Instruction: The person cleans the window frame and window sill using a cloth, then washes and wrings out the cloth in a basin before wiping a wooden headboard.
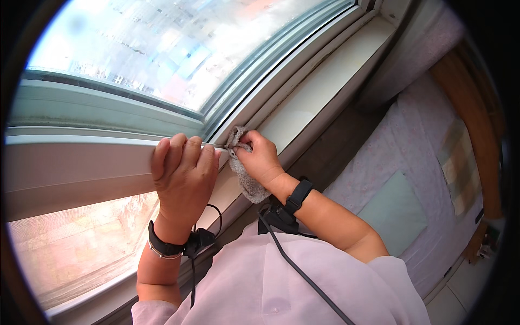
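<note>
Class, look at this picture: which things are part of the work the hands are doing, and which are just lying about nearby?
In use:
left hand gripping the window sash
right hand pressing a grey cloth into the window track

Lying about:
bed sheet
pale green pillow
wooden headboard

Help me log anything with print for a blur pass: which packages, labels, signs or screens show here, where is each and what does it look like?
None that I can make out: no package, label, sign or screen.
Left hand: grips the edge of the white window sash.
Right hand: presses a grey crumpled cloth into the window frame corner.
Black wristbands on both wrists: plain, no display visible.
</note>
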A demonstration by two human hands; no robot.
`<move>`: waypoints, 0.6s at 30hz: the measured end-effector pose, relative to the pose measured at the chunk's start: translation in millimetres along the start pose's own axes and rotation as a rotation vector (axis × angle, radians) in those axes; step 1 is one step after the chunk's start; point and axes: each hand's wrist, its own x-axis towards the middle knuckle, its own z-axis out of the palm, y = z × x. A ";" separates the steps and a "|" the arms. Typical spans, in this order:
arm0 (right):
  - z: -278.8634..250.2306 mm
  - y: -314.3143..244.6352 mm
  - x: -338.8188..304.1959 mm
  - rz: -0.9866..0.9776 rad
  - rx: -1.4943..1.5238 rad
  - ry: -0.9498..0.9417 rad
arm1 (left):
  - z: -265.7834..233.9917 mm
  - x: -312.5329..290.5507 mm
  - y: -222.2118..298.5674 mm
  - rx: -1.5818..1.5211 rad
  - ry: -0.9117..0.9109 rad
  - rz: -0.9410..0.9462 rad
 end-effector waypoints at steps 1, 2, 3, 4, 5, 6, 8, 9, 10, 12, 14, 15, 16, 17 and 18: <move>0.8 0.6 -1.9 0.081 0.032 -0.128 | -0.4 -1.0 -0.7 -0.016 -0.006 -0.011; -2.4 1.4 -0.3 0.158 0.062 -0.241 | -1.0 1.8 -0.8 -0.037 0.000 -0.011; 1.1 26.9 8.7 0.192 0.289 -0.228 | -1.6 3.8 -1.1 -0.037 0.010 -0.002; -5.3 22.2 18.6 0.200 0.298 -0.159 | -2.0 0.1 -5.1 -0.036 0.008 0.008; -14.1 32.8 36.1 0.213 0.419 -0.016 | -3.4 0.6 -4.6 -0.049 0.016 0.029; -25.5 18.1 48.3 0.203 0.528 0.072 | -4.5 -3.6 -8.1 -0.057 0.018 0.015; -53.1 15.3 75.9 0.173 0.573 0.219 | -6.6 -1.4 -6.4 -0.076 0.018 0.027; -63.2 28.9 90.1 0.159 0.413 0.283 | -7.1 5.8 -2.9 -0.102 0.033 0.055; -57.7 22.4 85.7 0.110 0.261 0.289 | -5.0 5.1 -4.4 -0.104 0.051 0.065; -34.6 10.9 61.7 0.008 0.028 0.263 | -2.1 3.1 -5.5 -0.163 0.095 0.086; -6.5 3.1 24.9 -0.021 0.122 -0.004 | -2.9 1.3 -4.9 -0.195 0.116 0.076; 0.6 2.6 14.0 -0.010 0.142 -0.192 | -6.1 1.1 -6.5 -0.215 0.139 0.078; -0.8 -7.3 8.5 -0.017 0.059 -0.220 | -6.5 0.0 -7.7 -0.224 0.144 0.078; -2.4 -18.8 4.8 -0.016 -0.010 -0.255 | -9.8 -2.9 -9.7 -0.223 0.136 0.081; -6.1 -23.8 8.0 -0.037 -0.028 -0.236 | -9.9 -4.9 -10.2 -0.229 0.169 0.082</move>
